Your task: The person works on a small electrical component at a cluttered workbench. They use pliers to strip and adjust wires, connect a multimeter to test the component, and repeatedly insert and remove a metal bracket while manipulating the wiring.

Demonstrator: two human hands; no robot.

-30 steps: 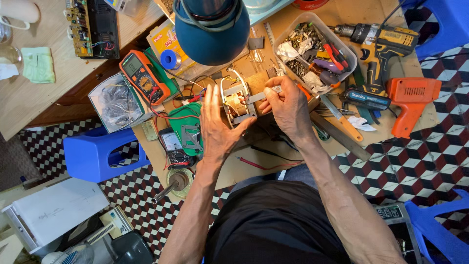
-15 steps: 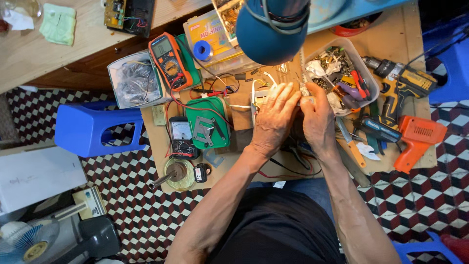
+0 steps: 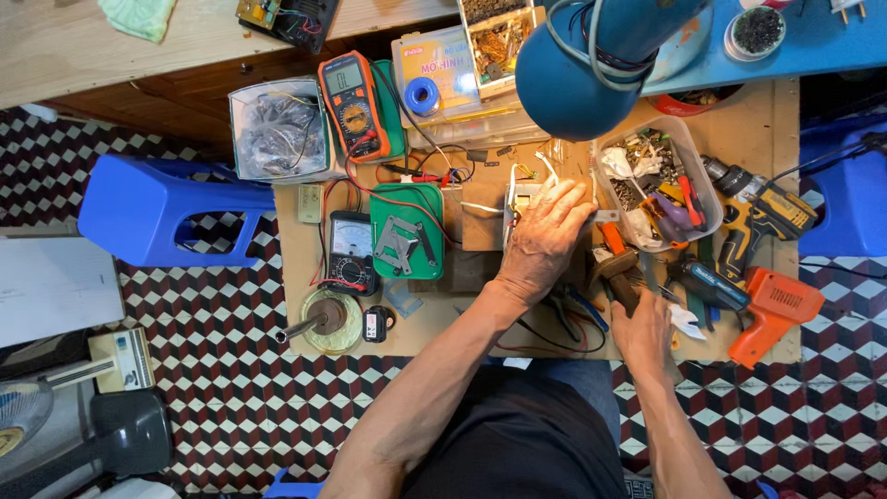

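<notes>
My left hand point(image 3: 543, 238) lies over a small white-and-metal device point(image 3: 517, 197) in the middle of the cardboard-topped bench point(image 3: 305, 286), its fingers curled across the device's top and hiding most of it. Thin wires run from the device toward the back. My right hand point(image 3: 644, 334) is lower and to the right, near the bench's front edge. Its fingers close around the lower end of a dark-handled tool point(image 3: 617, 275) with an orange tip, which lies just below a clear tray of hand tools point(image 3: 695, 166).
A blue lamp head point(image 3: 601, 65) hangs over the back of the bench. An orange multimeter point(image 3: 356, 103), a black analog meter point(image 3: 349, 249) and a green box point(image 3: 407, 231) are at left. A yellow drill point(image 3: 767, 217) and an orange tool point(image 3: 774, 310) lie at right. A blue stool point(image 3: 166, 212) stands on the floor.
My right hand has left the device and dropped right and toward me onto the dark-handled tool. My left hand stays on the device. The view has shifted.
</notes>
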